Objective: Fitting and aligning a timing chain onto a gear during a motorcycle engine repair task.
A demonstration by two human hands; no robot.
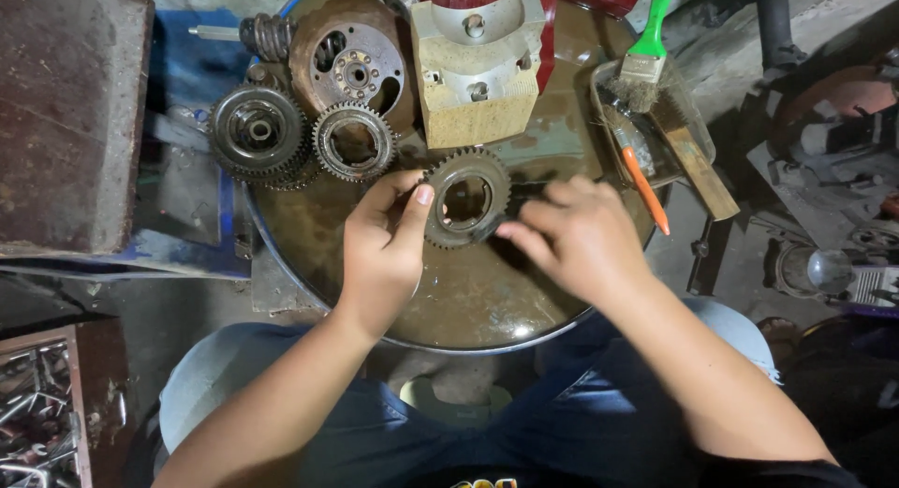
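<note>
The left hand (382, 249) pinches the rim of a dark, oily steel ring gear with outer teeth (466, 198), thumb and forefinger clamped on its left edge, so the gear stands tilted over the round, oil-filmed metal worktop (487, 301). The right hand (581, 235) is not closed on anything; its fingertips only touch the gear's lower right edge. The risk, as I judge it, is slip: everything looks greasy (the worktop shines with oil), and a two-finger pinch on toothed steel could let go, dropping the gear onto the worktop or against the toothed grey ring gear (354, 141) nearby.
</note>
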